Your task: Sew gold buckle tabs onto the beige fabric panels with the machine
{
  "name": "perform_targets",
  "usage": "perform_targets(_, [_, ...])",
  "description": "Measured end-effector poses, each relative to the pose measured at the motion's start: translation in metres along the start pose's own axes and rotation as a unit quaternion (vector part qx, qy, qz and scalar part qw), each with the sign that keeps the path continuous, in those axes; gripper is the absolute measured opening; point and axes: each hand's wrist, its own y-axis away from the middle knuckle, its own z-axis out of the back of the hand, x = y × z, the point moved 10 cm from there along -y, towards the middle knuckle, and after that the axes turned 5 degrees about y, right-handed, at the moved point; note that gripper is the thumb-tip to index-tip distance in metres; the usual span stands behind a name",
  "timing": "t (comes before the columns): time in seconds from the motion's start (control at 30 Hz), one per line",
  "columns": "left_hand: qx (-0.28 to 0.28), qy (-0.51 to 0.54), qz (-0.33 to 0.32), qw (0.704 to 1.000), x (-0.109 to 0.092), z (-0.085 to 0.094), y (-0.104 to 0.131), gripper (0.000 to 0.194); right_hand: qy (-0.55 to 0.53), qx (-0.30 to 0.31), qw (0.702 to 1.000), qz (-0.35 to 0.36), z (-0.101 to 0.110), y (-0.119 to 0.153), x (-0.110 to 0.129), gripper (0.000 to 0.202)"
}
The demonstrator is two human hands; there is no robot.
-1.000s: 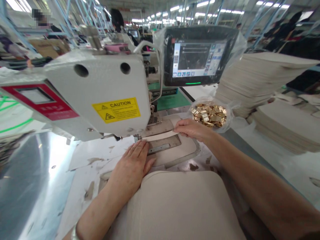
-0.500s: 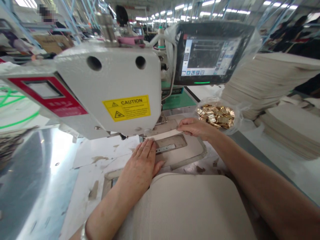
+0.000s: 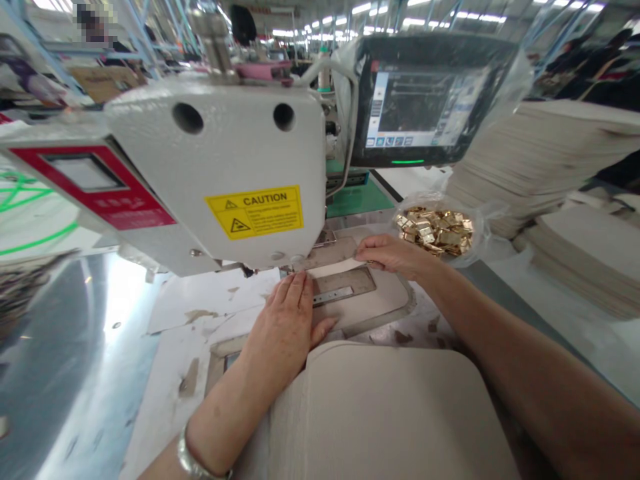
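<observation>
Under the head of a grey sewing machine (image 3: 215,160) lies a beige panel (image 3: 387,293) in a flat frame with a rectangular opening. My left hand (image 3: 287,310) rests flat on the panel's left part, thumb spread, its fingertips close to the machine's foot. Along the far side of the opening runs a pale strip (image 3: 335,268). My right hand (image 3: 383,255) pinches the right end of that strip. A metal bar with small holes (image 3: 333,295) shows inside the opening. Nearest to me is a stack of beige panels (image 3: 400,407) with rounded corners.
A plastic-lined bowl of gold metal pieces (image 3: 437,232) stands behind my right hand. A control screen (image 3: 425,103) hangs above it. Tall stacks of beige sheets (image 3: 550,160) stand at the right. Scraps lie on white paper at the left.
The view has shifted slightly. My left hand has edged a little toward the machine's foot, and more of the bracelet shows. My right hand keeps its pinch in about the same place.
</observation>
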Motion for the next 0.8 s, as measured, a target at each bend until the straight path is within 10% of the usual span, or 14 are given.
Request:
perform_targets(0.53, [0.006, 0.011, 0.050, 0.999, -0.006, 0.002, -0.015, 0.063, -0.022, 0.016, 1.000, -0.007, 0.001, 0.005, 0.002, 0.019])
perform_targets(0.8, [0.007, 0.094, -0.033, 0.995, -0.017, -0.009, -0.025, 0.061, 0.008, -0.002, 1.000, -0.030, 0.004, 0.012, 0.006, 0.015])
